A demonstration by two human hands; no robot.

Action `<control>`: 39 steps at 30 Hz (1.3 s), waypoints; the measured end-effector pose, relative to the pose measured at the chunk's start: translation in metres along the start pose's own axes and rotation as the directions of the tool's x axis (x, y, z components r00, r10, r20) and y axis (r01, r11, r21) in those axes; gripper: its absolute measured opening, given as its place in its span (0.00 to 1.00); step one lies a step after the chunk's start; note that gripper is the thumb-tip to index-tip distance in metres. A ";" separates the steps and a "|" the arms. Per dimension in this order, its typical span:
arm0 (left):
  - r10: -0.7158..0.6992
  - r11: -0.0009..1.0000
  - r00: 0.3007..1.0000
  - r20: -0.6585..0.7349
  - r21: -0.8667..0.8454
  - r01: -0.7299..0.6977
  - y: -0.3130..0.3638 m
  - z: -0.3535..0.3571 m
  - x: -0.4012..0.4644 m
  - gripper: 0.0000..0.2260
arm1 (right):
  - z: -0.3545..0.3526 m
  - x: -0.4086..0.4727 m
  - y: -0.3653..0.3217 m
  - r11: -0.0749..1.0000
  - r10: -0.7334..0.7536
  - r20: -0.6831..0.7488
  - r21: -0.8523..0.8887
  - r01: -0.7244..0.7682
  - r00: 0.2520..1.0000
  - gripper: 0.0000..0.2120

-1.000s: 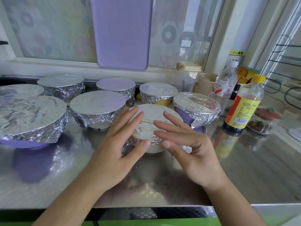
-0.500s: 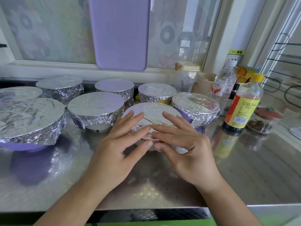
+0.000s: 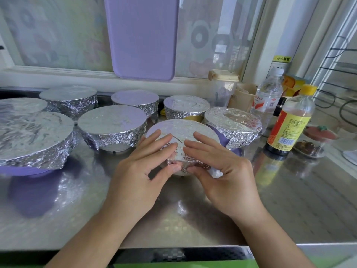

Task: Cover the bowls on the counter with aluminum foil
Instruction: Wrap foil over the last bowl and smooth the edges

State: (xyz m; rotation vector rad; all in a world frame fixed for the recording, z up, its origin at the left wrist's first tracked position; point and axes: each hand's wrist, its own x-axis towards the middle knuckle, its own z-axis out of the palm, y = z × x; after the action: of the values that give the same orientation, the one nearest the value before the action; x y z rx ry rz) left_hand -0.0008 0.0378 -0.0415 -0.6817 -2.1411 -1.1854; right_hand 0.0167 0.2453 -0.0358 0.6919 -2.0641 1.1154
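A small bowl capped with aluminum foil point(image 3: 183, 130) stands at the middle of the steel counter point(image 3: 289, 200). My left hand point(image 3: 143, 171) and my right hand point(image 3: 222, 171) meet over its near side. Their fingers lie flat on the foil top, and both thumbs press the crumpled foil skirt against the bowl's near wall, so each hand pinches the foil at the rim. Several other foil-covered bowls stand behind and to the left: a large purple one point(image 3: 34, 136), a white one point(image 3: 112, 124), a yellow one point(image 3: 186, 105) and a purple one point(image 3: 231, 122).
A sauce bottle with a yellow cap point(image 3: 289, 124), a water bottle point(image 3: 267, 101) and a small lidded glass dish point(image 3: 316, 140) stand at the right. A purple cutting board point(image 3: 143, 35) leans on the window. The counter's front edge point(image 3: 173, 246) runs just under my forearms.
Both hands have drawn closer together over the bowl's near rim. The thumbs have moved onto the foil skirt and now press it in.
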 end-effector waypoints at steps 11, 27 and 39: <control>-0.044 0.988 0.998 -0.041 -0.150 0.038 0.001 -0.002 -0.003 0.15 | -0.004 -0.001 0.000 0.990 0.067 -0.070 0.126 -0.058 0.995 0.09; 0.006 0.999 0.998 -0.069 -0.045 -0.009 -0.001 0.001 -0.002 0.16 | 0.003 0.000 -0.005 0.997 -0.056 -0.130 -0.055 0.049 0.990 0.11; -0.043 0.999 0.997 -0.065 -0.030 0.041 0.001 -0.005 -0.002 0.16 | 0.005 0.000 -0.005 1.000 0.002 -0.130 -0.017 -0.004 0.992 0.09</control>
State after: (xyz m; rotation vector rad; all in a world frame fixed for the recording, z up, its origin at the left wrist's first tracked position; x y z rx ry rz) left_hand 0.0024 0.0340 -0.0406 -0.6048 -2.0971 -1.2460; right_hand 0.0186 0.2387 -0.0354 0.5922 -1.9633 1.1135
